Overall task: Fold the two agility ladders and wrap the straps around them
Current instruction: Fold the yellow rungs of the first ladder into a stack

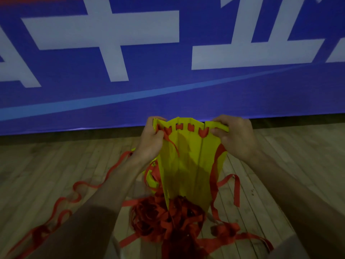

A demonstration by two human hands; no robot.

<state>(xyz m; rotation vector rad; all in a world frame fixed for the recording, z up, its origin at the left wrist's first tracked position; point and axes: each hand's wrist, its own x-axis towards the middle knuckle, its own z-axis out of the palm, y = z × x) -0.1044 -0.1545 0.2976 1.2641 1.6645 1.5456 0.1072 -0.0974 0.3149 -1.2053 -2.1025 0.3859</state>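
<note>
Several yellow ladder rungs [188, 161] are bunched side by side and held upright in front of me, red strap threaded through slots along their top ends. My left hand [151, 141] grips the left end of the bunch, fingers curled round the outer rung and a strap. My right hand [233, 135] pinches the right end at the top. A tangle of red straps [166, 219] hangs and piles on the floor below the rungs. More yellow rungs [151, 180] peek out behind my left forearm.
A long loose red strap [61, 204] snakes across the wooden floor [56, 161] to the lower left. Another strap loop [236, 189] lies to the right. A blue banner with white lettering [168, 62] stands close ahead along the floor's edge.
</note>
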